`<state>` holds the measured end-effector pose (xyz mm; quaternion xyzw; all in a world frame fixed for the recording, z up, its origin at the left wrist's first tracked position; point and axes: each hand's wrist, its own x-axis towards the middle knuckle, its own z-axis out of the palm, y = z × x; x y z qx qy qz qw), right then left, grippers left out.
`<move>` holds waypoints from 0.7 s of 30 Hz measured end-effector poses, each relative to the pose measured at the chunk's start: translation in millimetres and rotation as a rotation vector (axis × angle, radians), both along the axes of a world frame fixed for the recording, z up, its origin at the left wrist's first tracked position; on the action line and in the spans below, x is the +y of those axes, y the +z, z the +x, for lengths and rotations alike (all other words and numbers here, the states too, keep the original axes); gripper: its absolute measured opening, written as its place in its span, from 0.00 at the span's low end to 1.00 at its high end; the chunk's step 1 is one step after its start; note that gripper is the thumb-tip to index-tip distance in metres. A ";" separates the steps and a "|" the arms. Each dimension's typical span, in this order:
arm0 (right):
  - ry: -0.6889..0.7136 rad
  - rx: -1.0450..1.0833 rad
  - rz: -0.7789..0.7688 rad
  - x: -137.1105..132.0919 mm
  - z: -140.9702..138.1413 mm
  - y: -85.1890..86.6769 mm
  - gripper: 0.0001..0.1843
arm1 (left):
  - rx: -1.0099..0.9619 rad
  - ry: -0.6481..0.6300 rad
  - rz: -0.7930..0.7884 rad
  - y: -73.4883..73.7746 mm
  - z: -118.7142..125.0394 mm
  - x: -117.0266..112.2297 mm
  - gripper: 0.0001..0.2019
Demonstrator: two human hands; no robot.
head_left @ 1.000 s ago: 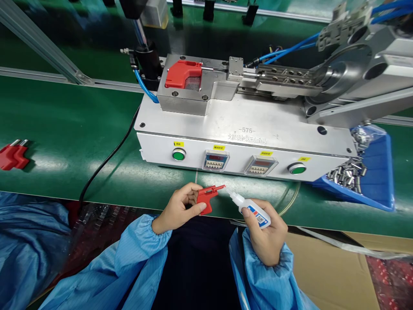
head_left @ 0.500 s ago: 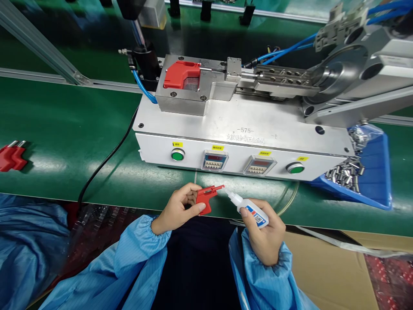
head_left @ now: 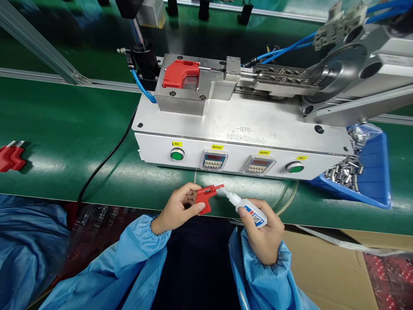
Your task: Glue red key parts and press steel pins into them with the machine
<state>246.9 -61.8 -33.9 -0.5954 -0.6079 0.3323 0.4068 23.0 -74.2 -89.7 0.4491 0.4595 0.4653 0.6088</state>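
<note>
A red plastic pistol-shaped part is pinched between the thumb and fingers of my left hand, its thin end pointing right. My right hand is closed around a white glue bottle with a blue, red and white label. The bottle lies tilted, its narrow nozzle close to the thin end of the part; whether they touch I cannot tell. Behind my hands stands a press machine. In its metal fixture lies another red pistol-shaped part, with a metal rod at its front end.
On the right a blue bin holds many small metal sleeves. More red parts with metal tips lie on the green bench at the left. A black cable runs down over the bench edge. Cardboard is below right.
The glue bottle and my right hand have shifted very slightly left, nozzle nearer the red part. My left hand keeps its hold almost unmoved.
</note>
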 end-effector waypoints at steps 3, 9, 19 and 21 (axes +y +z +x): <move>-0.025 -0.008 0.000 0.1 0.8 0.9 0.12 | 0.007 -0.009 -0.005 0.5 -0.7 -0.2 0.14; -0.015 -0.028 -0.015 0.9 -0.6 1.5 0.14 | 0.009 0.004 0.003 1.1 -1.0 0.9 0.13; -0.012 -0.027 -0.001 1.7 -0.8 3.7 0.13 | 0.010 -0.007 0.002 -0.1 -0.6 0.1 0.13; -0.005 -0.010 0.008 1.3 -0.8 3.4 0.11 | 0.008 -0.014 0.003 0.3 -0.4 -0.1 0.13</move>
